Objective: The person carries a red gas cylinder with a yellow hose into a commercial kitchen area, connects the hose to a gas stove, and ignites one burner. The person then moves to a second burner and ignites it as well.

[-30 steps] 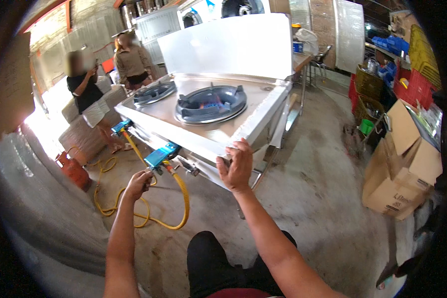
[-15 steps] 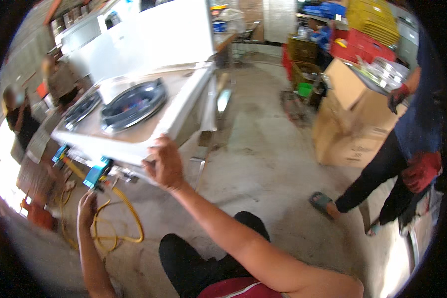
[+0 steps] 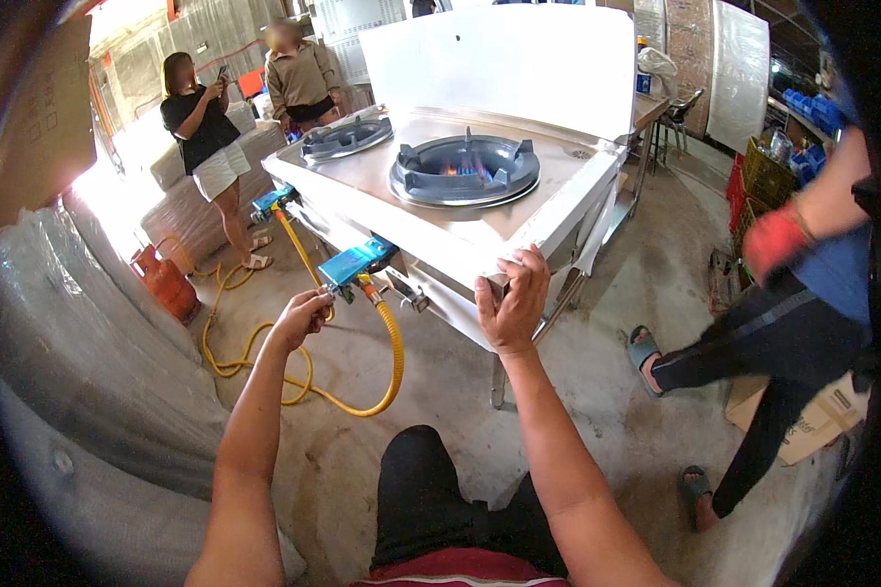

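A stainless steel gas stove [image 3: 494, 232] with two ring burners stands in front of me. Blue and orange flame shows inside the nearer burner [image 3: 465, 176]; I see none at the farther burner [image 3: 347, 140]. Below the front edge sits a blue gas valve [image 3: 357, 260] with a yellow hose [image 3: 393, 357] running down from it. At its near end my left hand [image 3: 303, 318] is closed in a pinch on the small knob, which the fingers mostly hide. My right hand [image 3: 514, 298] has its bent fingers against the stove's near right corner, gripping it.
A second blue valve [image 3: 274, 202] hangs farther left. The hose loops over the floor near an orange gas cylinder [image 3: 166, 284]. Plastic-wrapped goods [image 3: 98, 342] line the left. Close on the right is a co-worker [image 3: 803, 303] in red gloves; two people stand behind the stove.
My view has swung left, so the stove sits farther right in it. Both hands keep their places at the valve and the corner. The co-worker on the right has shifted, an arm now stretched forward.
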